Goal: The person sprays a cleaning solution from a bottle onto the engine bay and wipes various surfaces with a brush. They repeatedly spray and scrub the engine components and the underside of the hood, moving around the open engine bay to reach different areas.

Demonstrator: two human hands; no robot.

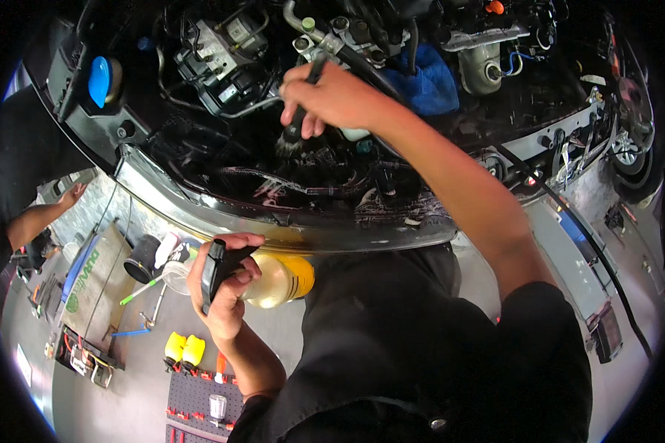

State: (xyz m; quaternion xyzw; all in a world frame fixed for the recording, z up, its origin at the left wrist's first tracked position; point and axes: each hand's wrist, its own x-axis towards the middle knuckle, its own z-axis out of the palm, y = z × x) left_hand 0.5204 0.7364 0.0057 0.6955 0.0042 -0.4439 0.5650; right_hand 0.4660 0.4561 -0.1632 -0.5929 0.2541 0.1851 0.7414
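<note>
In the open engine bay, my right hand [334,94] grips a dark-handled detailing brush [291,140]. Its bristles point down onto black parts behind the front edge of the bay, where whitish wet streaks [273,186] show. Nearer my body, my left hand [222,299] is wrapped around the black trigger head of a spray bottle [275,282]. The bottle's pale, yellow-labelled body tilts to the right, just below the car's front edge. A blue cloth [430,83] lies tucked among the engine parts, to the right of my right wrist.
A blue cap [103,81] sits at the bay's left. Another person's forearm [41,221] reaches in at far left. Below are a black bucket [142,258], yellow spray bottles [185,350] and a pegboard [199,402]. A black hose [595,247] hangs down on the right.
</note>
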